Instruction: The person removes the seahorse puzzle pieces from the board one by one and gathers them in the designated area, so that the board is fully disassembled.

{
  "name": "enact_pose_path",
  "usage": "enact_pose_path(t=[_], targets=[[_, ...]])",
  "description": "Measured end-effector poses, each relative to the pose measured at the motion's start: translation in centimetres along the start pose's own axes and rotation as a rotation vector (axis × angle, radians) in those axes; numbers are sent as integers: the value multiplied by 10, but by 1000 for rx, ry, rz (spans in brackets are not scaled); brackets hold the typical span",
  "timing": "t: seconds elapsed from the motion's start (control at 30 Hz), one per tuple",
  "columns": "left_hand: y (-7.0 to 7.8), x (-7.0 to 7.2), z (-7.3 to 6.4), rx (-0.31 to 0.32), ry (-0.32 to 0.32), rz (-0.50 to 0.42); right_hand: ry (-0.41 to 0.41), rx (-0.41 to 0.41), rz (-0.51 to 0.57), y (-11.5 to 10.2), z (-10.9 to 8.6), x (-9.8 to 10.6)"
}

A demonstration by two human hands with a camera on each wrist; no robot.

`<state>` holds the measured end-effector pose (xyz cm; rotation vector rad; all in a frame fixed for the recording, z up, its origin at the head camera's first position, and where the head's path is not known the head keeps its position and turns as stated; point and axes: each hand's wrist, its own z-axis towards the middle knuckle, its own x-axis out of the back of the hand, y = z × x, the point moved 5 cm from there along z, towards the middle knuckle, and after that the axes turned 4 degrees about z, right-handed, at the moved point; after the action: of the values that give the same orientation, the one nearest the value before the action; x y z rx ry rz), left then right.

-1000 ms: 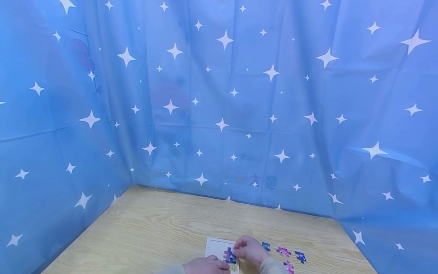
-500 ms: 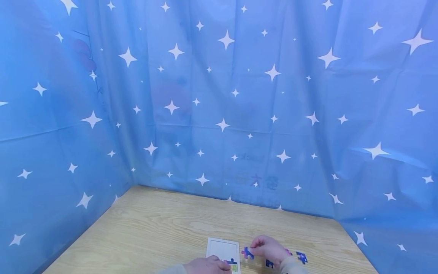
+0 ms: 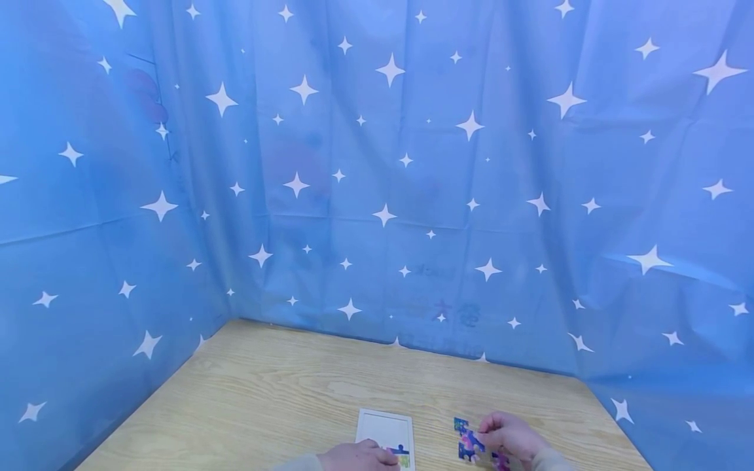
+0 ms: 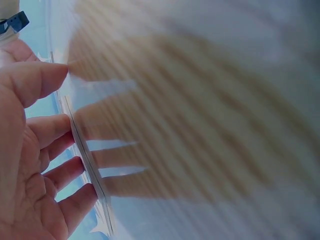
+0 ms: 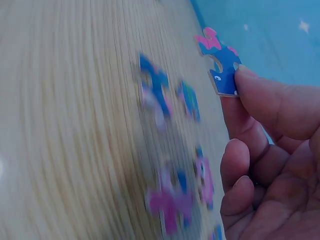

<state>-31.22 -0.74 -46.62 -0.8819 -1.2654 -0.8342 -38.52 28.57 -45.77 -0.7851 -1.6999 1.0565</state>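
Observation:
My right hand (image 3: 511, 437) pinches a blue and pink jigsaw piece (image 5: 225, 70) between thumb and fingers, lifted off the table in the right wrist view. Beneath it lie several loose pieces, among them a blue one (image 5: 156, 82), a small blue-green one (image 5: 189, 100) and a pink one (image 5: 170, 202), slightly blurred. The white puzzle board (image 3: 383, 425) lies to the left, with blue and yellow-green pieces (image 3: 403, 454) in its near right part. My left hand (image 3: 356, 456) rests at the board, its fingertips (image 4: 80, 200) touching the edge; it partly hides the near side.
The wood-grain table (image 3: 283, 386) reaches back to a blue curtain (image 3: 330, 163) with white stars, which closes in the far side and both flanks. Another pink piece (image 5: 204, 180) lies near the right hand's curled fingers.
My right hand has moved right, away from the board, carrying the jigsaw piece to over the loose pieces. The board shows more bare white where that piece was. The left hand stays put.

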Motion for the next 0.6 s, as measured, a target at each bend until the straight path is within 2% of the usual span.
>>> enact_pose_path(t=[0.27,0.5,0.6], targets=[[0,-1,0,-9,14,50,-29,-43,-81,17,-14,33],[0,1,-1,-23,12,46,75,-181,-55,34,-25,55],[1,2,-1,-30,19,50,103,-208,-66,39,-28,63]])
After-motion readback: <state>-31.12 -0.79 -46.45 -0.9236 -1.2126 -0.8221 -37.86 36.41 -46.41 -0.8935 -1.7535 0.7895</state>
